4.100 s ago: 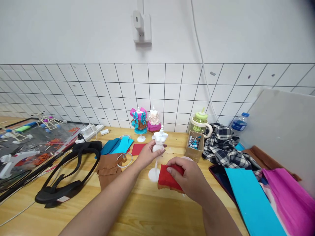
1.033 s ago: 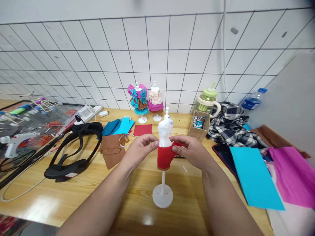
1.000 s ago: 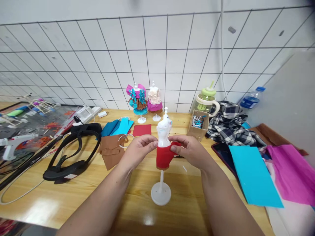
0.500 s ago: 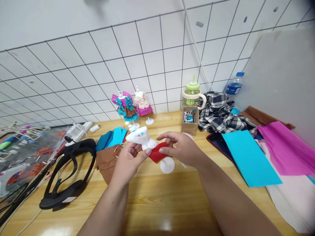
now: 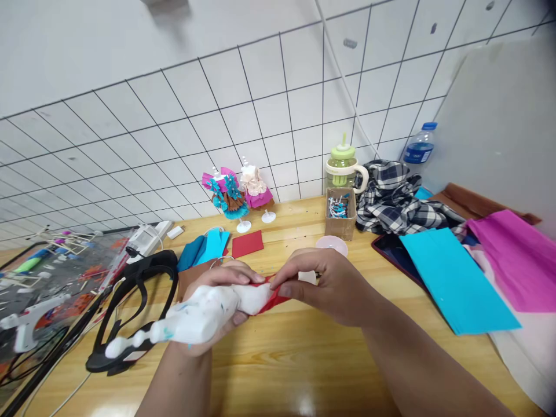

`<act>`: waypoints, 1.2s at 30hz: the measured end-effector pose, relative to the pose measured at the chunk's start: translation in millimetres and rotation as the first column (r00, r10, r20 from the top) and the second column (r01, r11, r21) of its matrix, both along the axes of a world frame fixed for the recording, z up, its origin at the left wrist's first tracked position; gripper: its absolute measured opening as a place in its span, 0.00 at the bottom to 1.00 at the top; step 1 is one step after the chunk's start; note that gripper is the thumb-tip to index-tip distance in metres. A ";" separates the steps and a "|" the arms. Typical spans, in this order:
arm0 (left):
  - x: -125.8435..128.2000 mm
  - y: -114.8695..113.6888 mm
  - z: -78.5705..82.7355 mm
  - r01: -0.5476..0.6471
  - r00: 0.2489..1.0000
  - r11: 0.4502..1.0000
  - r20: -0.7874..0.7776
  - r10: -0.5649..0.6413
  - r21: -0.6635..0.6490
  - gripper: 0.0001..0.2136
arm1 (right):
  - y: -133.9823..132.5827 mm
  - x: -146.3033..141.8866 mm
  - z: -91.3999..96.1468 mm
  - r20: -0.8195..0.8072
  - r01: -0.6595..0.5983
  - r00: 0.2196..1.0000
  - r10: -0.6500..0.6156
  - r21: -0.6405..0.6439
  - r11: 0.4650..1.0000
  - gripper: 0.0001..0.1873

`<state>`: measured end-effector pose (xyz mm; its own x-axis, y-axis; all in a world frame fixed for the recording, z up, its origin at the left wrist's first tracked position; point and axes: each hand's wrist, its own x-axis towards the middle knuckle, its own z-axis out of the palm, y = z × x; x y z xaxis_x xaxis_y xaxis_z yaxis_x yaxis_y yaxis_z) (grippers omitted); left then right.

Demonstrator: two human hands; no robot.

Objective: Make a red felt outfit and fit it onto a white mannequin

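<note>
A small white dress form [image 5: 212,307] lies tilted in my left hand [image 5: 223,274], its knobbed neck pointing to the lower left. My left fingers are wrapped round it from behind, the thumb partly hidden beneath. Red crepe paper [image 5: 273,300] is wrapped about the form's lower end. Thumb and forefinger of my right hand [image 5: 328,284] pinch the edge of this paper. The round white base [image 5: 308,277] shows partly behind my right fingers.
Two dressed forms, one in blue and pink [image 5: 226,191], one in cream and pink [image 5: 256,185], stand by the wall. A red sheet [image 5: 247,244], pink dish [image 5: 332,245], small box [image 5: 340,223], black headset strap [image 5: 104,324], glue gun [image 5: 32,321] and blue paper [image 5: 456,278] lie around.
The dress form has swung, so its neck now points to the lower left, toward me. My left hand has turned with it. The red sheet on the table has come into view.
</note>
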<state>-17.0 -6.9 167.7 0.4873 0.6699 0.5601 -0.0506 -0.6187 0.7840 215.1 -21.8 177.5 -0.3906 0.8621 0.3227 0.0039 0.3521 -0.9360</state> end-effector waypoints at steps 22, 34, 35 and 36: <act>-8.1 -3.9 23.9 0.157 0.927 0.986 -0.352 -0.131 0.049 0.11 | 4.7 -4.2 -9.4 -0.071 -0.262 0.965 0.253 -0.166 0.951 0.08; -15.8 -15.8 46.0 0.275 0.759 0.890 -0.650 0.032 0.364 0.15 | 5.2 -0.5 -7.1 -0.038 -0.349 0.935 0.352 0.069 0.935 0.03; -16.3 -16.0 45.6 0.280 0.759 0.888 -0.650 0.028 0.364 0.15 | 4.5 -1.3 -6.9 -0.033 -0.342 0.938 0.345 0.071 0.937 0.03; -16.5 -16.3 45.0 0.284 0.759 0.888 -0.650 0.022 0.362 0.16 | 3.9 -2.0 -6.6 -0.029 -0.339 0.939 0.342 0.065 0.938 0.03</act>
<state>-33.6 -23.1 212.8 0.8881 0.3486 0.2996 0.2450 -0.9105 0.3331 213.1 -17.9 170.9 -0.6434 0.6592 0.3892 -0.1621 0.3796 -0.9109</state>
